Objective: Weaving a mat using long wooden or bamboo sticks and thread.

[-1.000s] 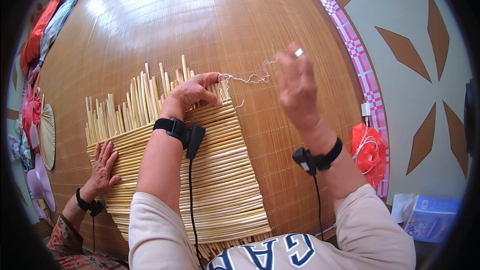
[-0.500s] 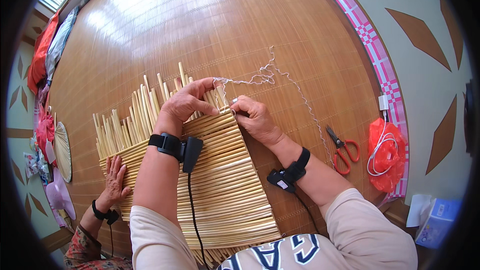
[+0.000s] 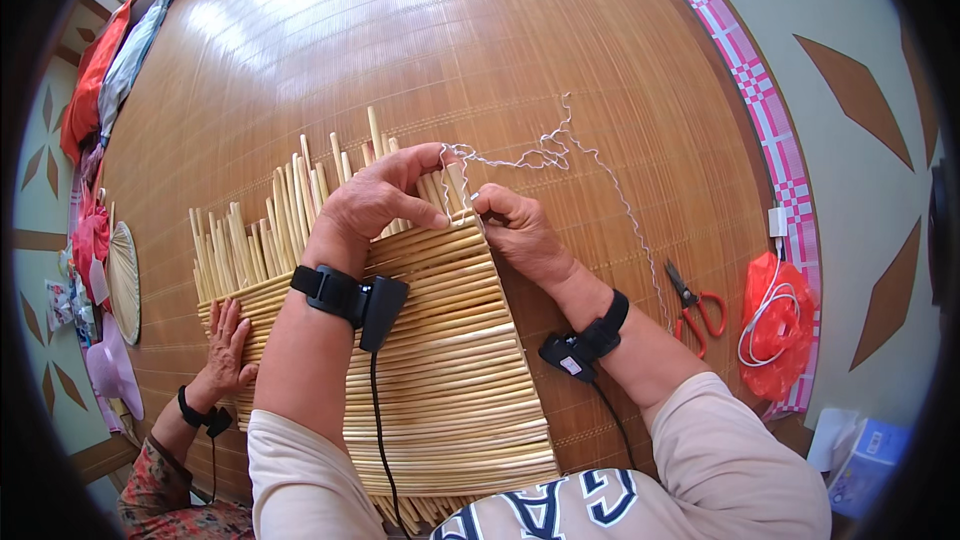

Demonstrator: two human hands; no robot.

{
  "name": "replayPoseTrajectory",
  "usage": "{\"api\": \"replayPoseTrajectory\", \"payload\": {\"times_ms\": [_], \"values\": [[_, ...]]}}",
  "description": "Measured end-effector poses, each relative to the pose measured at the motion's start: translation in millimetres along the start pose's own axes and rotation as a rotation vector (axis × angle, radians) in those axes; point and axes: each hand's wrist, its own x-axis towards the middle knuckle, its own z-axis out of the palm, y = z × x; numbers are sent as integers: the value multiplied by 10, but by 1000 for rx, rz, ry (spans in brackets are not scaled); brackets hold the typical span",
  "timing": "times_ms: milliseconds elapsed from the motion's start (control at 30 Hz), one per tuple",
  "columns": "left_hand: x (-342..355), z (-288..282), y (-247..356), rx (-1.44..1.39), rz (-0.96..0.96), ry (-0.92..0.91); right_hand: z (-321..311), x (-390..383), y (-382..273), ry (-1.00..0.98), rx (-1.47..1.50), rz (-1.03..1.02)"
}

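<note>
A mat of pale wooden sticks point(image 3: 430, 360) lies under my hands, loose upright sticks point(image 3: 290, 215) behind its top edge. My left hand point(image 3: 375, 195) grips that edge near the right corner, thumb on the top sticks, index finger beside a white string point(image 3: 540, 160). My right hand point(image 3: 520, 235) is closed in a pinch at the corner; what lies between its fingertips is too small to make out. The string trails rightward to red-handled scissors point(image 3: 698, 310). A co-worker's hand point(image 3: 225, 350) lies fingers spread on the mat's left part.
The wide woven bamboo surface point(image 3: 560, 40) extends beyond the work. At right are a red plastic bag point(image 3: 775, 340) with a white cable, a white plug point(image 3: 777, 222) and a blue package point(image 3: 865, 465). Along the left lie folded cloths point(image 3: 95, 70), a straw fan point(image 3: 125, 285) and a lilac hat point(image 3: 105, 375).
My right hand has come down and left from among the raised string to the mat's top corner and closed there. The scissors, previously hidden, now show; the view has shifted slightly.
</note>
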Motion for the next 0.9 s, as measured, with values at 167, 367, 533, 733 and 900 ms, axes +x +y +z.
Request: {"api": "replayPoseTrajectory", "payload": {"times_ms": [167,367,533,733,900], "values": [[-27,82,71,-45,-2,6,12,-8,-5,16,-123,-121],[-38,55,59,27,-8,12,-17,-19,-10,-2,-195,-184],[-41,46,25,37,62,-14,-17,-28,27,-20,-202,-177],[-32,49,56,81,61,-28,62,-42,48,61,-67,-110],[-87,82,95,57,77,-8,75,-15,-6,28,-59,-170]]}}
